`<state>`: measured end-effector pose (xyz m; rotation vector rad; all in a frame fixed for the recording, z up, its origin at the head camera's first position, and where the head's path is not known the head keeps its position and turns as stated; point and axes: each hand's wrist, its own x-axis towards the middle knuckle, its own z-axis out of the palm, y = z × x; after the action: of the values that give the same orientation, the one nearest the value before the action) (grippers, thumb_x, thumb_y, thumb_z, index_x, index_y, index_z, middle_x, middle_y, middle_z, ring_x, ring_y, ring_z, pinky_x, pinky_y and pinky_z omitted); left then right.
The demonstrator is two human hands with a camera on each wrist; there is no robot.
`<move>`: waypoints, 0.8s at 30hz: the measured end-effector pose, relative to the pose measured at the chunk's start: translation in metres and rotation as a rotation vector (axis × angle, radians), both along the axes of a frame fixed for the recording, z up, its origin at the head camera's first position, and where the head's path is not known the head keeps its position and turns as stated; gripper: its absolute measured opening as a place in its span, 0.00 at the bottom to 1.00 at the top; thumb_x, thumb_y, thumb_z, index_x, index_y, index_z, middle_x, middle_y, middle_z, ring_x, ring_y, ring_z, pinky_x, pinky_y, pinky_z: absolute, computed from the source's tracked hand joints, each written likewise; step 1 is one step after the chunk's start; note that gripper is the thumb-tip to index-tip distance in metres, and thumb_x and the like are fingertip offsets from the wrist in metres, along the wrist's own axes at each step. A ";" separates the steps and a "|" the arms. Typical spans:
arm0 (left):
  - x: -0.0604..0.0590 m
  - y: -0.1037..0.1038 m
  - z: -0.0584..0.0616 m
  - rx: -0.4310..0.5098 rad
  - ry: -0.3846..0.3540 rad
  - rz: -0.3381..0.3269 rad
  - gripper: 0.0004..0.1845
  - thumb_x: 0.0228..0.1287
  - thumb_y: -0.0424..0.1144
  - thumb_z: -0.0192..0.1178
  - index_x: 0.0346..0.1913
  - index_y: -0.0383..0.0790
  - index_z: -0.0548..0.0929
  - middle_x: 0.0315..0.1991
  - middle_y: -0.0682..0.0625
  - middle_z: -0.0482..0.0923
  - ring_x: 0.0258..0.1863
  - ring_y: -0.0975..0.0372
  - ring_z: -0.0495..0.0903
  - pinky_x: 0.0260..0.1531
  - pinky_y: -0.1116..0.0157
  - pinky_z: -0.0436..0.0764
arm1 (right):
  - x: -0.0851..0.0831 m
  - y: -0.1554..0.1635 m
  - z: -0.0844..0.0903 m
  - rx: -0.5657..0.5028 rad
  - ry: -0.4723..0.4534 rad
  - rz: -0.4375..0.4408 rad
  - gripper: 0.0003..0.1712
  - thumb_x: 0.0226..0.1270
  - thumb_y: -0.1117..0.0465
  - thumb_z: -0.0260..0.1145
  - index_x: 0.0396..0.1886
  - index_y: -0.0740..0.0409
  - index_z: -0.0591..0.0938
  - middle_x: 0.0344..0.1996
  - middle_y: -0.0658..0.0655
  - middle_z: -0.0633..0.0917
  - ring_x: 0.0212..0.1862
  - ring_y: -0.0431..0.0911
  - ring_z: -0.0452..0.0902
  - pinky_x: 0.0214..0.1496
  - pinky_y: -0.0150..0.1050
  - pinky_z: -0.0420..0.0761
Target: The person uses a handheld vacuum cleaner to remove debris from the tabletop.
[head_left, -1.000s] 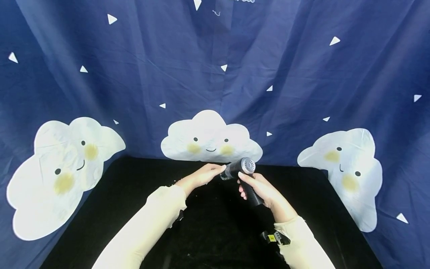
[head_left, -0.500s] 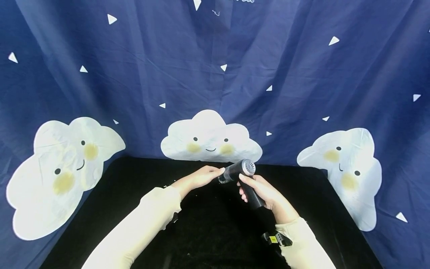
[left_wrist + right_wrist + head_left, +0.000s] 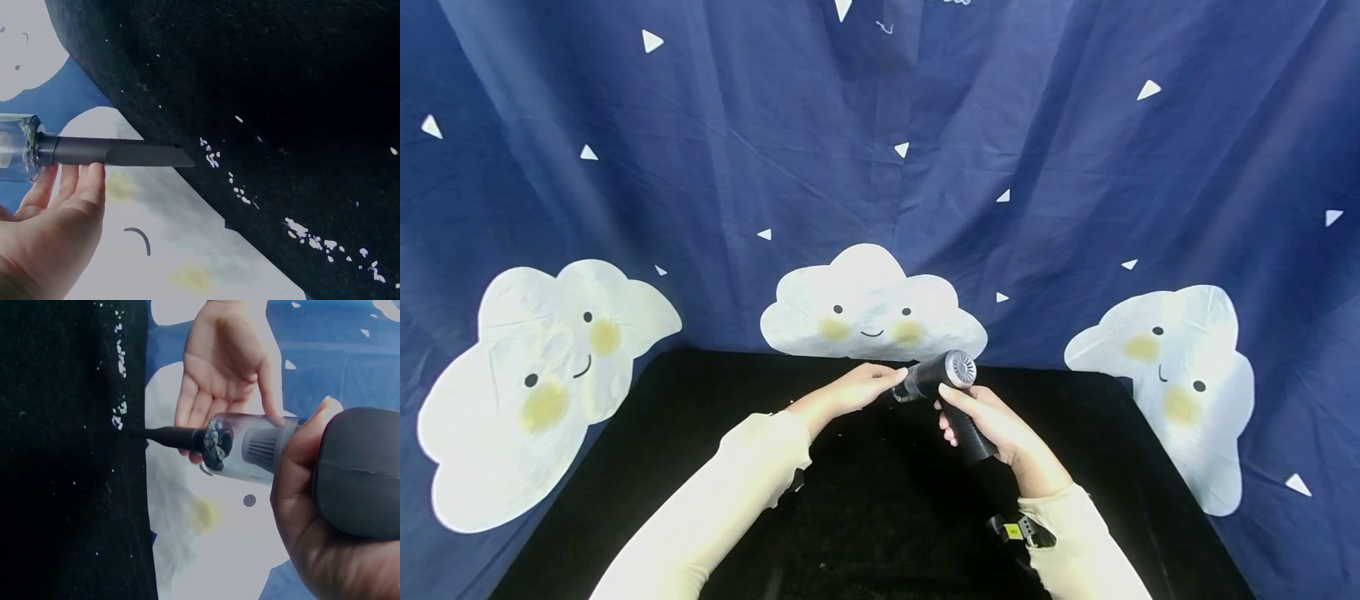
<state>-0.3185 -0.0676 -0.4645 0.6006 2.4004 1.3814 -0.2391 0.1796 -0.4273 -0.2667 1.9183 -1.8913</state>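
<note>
My right hand (image 3: 996, 425) grips the dark handle of a handheld vacuum cleaner (image 3: 931, 377), which has a silver vented end. My left hand (image 3: 853, 390) is beside its front end; in the left wrist view its extended fingers (image 3: 95, 187) touch the base of the black crevice nozzle (image 3: 119, 152) from below. In the right wrist view, bits of debris sit inside the clear dust cup (image 3: 234, 450). The nozzle tip is close to a line of small white scraps (image 3: 119, 415) on the black cloth.
More white scraps (image 3: 312, 240) lie scattered along the black-covered table (image 3: 880, 517), near its far edge. Behind hangs a blue curtain (image 3: 820, 150) with white clouds and triangles. A strapped wrist device (image 3: 1022, 530) shows at the right sleeve.
Both hands and the vacuum cleaner dip slightly left and down, then come back up and right. The right hand's hold stays the same, and the left hand stays at the front end.
</note>
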 end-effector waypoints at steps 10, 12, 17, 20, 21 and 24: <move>-0.001 0.002 -0.006 -0.006 -0.006 -0.034 0.28 0.74 0.62 0.48 0.56 0.44 0.86 0.55 0.51 0.82 0.60 0.57 0.75 0.64 0.51 0.70 | 0.003 0.001 -0.004 -0.005 -0.022 -0.004 0.22 0.78 0.50 0.57 0.43 0.68 0.74 0.23 0.54 0.79 0.23 0.41 0.77 0.28 0.33 0.81; 0.000 0.000 -0.006 -0.020 -0.009 -0.035 0.30 0.74 0.64 0.48 0.57 0.45 0.85 0.55 0.52 0.82 0.60 0.57 0.75 0.64 0.51 0.70 | 0.003 0.000 -0.004 -0.014 -0.031 0.004 0.23 0.78 0.49 0.57 0.44 0.69 0.74 0.23 0.54 0.79 0.23 0.41 0.77 0.28 0.33 0.81; 0.003 -0.005 -0.005 -0.047 -0.018 -0.031 0.30 0.72 0.66 0.48 0.56 0.47 0.86 0.54 0.53 0.82 0.59 0.58 0.76 0.63 0.51 0.70 | 0.004 -0.002 -0.006 -0.028 -0.042 0.023 0.24 0.78 0.49 0.57 0.45 0.70 0.73 0.24 0.54 0.79 0.23 0.41 0.76 0.28 0.33 0.81; 0.005 -0.008 -0.004 -0.053 -0.022 -0.030 0.29 0.73 0.66 0.48 0.53 0.48 0.87 0.52 0.54 0.83 0.57 0.59 0.76 0.62 0.51 0.70 | 0.005 -0.003 -0.007 -0.034 -0.047 0.032 0.24 0.78 0.49 0.56 0.45 0.71 0.73 0.24 0.54 0.79 0.23 0.40 0.77 0.28 0.33 0.81; 0.005 -0.009 -0.004 -0.059 -0.023 -0.030 0.29 0.73 0.66 0.48 0.54 0.48 0.87 0.52 0.54 0.83 0.57 0.59 0.76 0.62 0.51 0.70 | 0.005 -0.004 -0.007 -0.035 -0.047 0.034 0.25 0.78 0.49 0.56 0.45 0.71 0.73 0.24 0.54 0.79 0.23 0.40 0.77 0.28 0.33 0.81; 0.006 -0.011 -0.003 -0.078 -0.019 -0.034 0.30 0.73 0.66 0.47 0.54 0.48 0.87 0.52 0.54 0.82 0.57 0.59 0.76 0.62 0.50 0.71 | 0.005 -0.005 -0.008 -0.041 -0.048 0.041 0.25 0.78 0.49 0.56 0.45 0.71 0.73 0.24 0.54 0.79 0.23 0.40 0.76 0.28 0.33 0.81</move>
<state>-0.3121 -0.0784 -0.4672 0.6022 2.4050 1.2677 -0.2340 0.1750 -0.4351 -0.2688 1.8304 -1.8948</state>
